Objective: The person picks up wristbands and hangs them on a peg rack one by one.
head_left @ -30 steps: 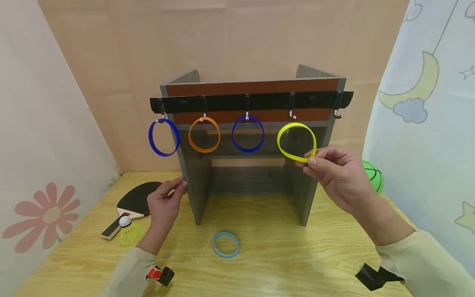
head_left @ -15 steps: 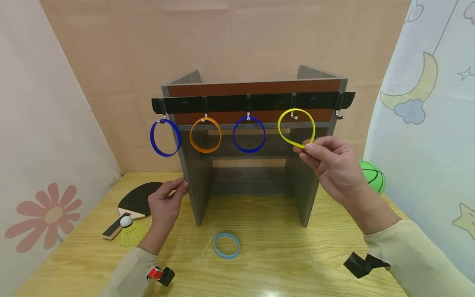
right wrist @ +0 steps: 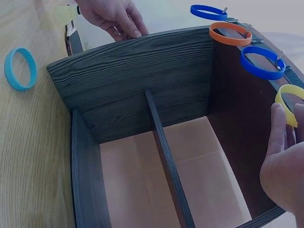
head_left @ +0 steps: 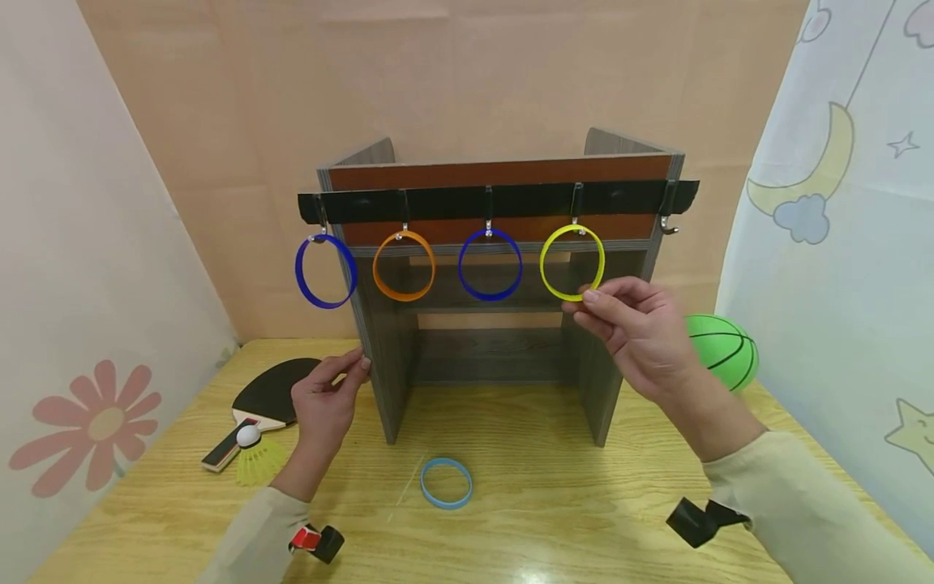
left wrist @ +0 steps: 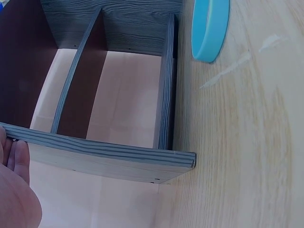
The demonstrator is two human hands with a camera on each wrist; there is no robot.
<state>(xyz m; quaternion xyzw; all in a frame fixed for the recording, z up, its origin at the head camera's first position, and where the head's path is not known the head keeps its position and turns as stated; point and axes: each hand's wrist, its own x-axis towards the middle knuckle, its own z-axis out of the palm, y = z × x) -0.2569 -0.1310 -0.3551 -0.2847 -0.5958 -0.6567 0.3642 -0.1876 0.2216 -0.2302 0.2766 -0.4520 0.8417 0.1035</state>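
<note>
A grey shelf [head_left: 383, 357] stands upright with a row of metal hooks on a black strip [head_left: 445, 204]. My right hand [head_left: 642, 332] pinches a yellow wristband [head_left: 546, 280] by its lower right side, between thumb and fingers. Its top lies at the fourth hook [head_left: 576, 221] and looks looped over it. Dark blue [head_left: 301, 276], orange [head_left: 383, 288] and dark blue [head_left: 463, 284] wristbands hang from the hooks to the left. My left hand [head_left: 324, 401] holds the front edge of the left side panel [left wrist: 95, 154] with bent fingers, mostly on its outer side.
A light blue wristband [head_left: 446, 506] lies on the wooden table [head_left: 540, 519] in front of the shelf. At left are a table tennis paddle [head_left: 270, 389] and a yellow shuttlecock [head_left: 257, 462]. A green ball [head_left: 726, 349] sits at right. The rightmost hook [head_left: 667, 227] carries no band.
My right hand has raised the yellow wristband to the fourth hook, then shifted slightly left and down, bringing its top to the hook. The left hand stays at the side panel.
</note>
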